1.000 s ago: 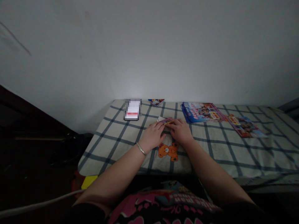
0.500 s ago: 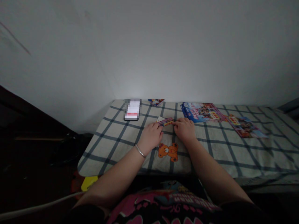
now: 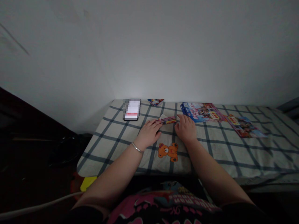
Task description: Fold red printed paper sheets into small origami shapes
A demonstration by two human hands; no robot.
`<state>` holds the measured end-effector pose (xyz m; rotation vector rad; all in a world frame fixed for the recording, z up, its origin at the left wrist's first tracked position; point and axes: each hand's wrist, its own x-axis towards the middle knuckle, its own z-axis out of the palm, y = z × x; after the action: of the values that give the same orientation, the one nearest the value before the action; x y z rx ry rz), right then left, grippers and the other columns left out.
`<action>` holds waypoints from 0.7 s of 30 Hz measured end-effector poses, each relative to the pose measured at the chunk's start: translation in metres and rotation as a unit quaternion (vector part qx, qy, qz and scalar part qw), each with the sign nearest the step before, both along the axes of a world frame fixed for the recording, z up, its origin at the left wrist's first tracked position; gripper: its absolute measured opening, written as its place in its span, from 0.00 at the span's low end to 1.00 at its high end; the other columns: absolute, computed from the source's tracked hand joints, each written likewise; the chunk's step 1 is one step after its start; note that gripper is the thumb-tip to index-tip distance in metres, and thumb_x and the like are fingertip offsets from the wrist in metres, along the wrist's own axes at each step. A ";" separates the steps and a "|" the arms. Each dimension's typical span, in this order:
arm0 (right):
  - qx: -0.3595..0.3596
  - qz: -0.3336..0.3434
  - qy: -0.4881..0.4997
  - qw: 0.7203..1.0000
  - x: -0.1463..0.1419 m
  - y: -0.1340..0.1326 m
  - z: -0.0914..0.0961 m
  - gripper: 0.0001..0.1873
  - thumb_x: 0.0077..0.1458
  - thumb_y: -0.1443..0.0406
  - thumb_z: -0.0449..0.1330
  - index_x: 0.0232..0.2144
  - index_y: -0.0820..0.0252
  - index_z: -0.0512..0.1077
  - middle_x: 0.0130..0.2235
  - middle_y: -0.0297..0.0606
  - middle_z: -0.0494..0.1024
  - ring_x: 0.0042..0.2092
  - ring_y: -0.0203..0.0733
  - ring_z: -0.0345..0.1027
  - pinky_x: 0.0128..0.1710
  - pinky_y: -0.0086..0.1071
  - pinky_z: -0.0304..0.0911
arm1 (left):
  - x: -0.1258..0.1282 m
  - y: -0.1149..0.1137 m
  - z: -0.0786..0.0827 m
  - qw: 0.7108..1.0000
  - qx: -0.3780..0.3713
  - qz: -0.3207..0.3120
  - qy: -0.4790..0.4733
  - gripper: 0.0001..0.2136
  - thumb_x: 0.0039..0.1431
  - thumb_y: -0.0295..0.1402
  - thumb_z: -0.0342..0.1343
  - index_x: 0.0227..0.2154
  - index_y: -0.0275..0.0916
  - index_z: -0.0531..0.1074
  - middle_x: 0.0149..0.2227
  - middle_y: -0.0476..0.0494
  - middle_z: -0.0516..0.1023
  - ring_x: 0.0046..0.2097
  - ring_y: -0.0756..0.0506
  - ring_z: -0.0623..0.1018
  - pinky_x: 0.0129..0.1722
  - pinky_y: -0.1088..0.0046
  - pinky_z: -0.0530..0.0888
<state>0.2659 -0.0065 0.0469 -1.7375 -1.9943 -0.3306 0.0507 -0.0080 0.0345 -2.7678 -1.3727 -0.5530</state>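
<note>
A narrow folded strip of printed paper [image 3: 168,120], with pink, purple and yellow on it, lies on the checked cloth in front of me. My left hand [image 3: 149,132], a silver bangle at its wrist, rests flat with its fingertips on the strip's left end and its thumb apart. At the strip's right end is my right hand [image 3: 186,128], its fingers lying loosely apart on the cloth; whether the thumb touches the paper I cannot tell. Behind the strip, a small folded paper triangle [image 3: 156,102] lies against the wall.
A phone [image 3: 132,110] with a lit, blurred screen lies at the back left. Several printed leaflets [image 3: 201,111] are stacked right of my right hand, and another leaflet [image 3: 246,126] lies farther right. An orange bear picture [image 3: 168,151] is on the cloth near the front edge.
The paper strip has shifted slightly right and turned more level. My left hand's fingers have straightened out, and my right hand's fingers have loosened from the strip's end and spread.
</note>
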 end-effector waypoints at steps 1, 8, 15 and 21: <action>0.002 0.003 0.003 1.000 -0.001 0.000 0.001 0.24 0.56 0.67 0.52 0.55 0.64 0.66 0.52 0.48 0.72 0.50 0.51 0.62 0.50 0.40 0.54 | 0.000 0.000 0.000 1.000 -0.002 0.000 0.001 0.20 0.63 0.34 0.50 0.57 0.40 0.65 0.62 0.44 0.66 0.65 0.41 0.60 0.63 0.56 0.58; -0.106 0.173 -0.064 0.977 -0.006 0.002 0.000 0.20 0.58 0.67 0.53 0.51 0.51 0.73 0.53 0.37 0.73 0.53 0.48 0.60 0.53 0.40 0.54 | 0.005 -0.004 0.005 0.999 0.016 0.031 -0.006 0.17 0.63 0.35 0.50 0.54 0.41 0.69 0.59 0.45 0.69 0.62 0.41 0.63 0.62 0.55 0.60; -0.107 0.093 -0.039 0.989 -0.006 0.002 0.001 0.18 0.57 0.67 0.54 0.47 0.49 0.77 0.49 0.38 0.76 0.50 0.48 0.62 0.50 0.40 0.56 | 0.009 -0.008 0.013 0.992 0.030 0.125 -0.012 0.13 0.64 0.33 0.47 0.42 0.39 0.77 0.45 0.42 0.78 0.48 0.41 0.74 0.50 0.59 0.70; -0.091 0.033 -0.038 0.995 0.001 0.004 0.001 0.16 0.56 0.67 0.54 0.42 0.52 0.79 0.45 0.39 0.78 0.47 0.48 0.64 0.47 0.40 0.56 | 0.006 -0.011 0.018 0.983 0.006 0.185 0.015 0.15 0.65 0.34 0.45 0.36 0.34 0.77 0.38 0.38 0.78 0.42 0.40 0.76 0.40 0.62 0.73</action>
<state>0.2669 -0.0028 0.0479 -1.7857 -2.1898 -0.2008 0.0565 -0.0187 0.0524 -2.4066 -1.8064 -0.4958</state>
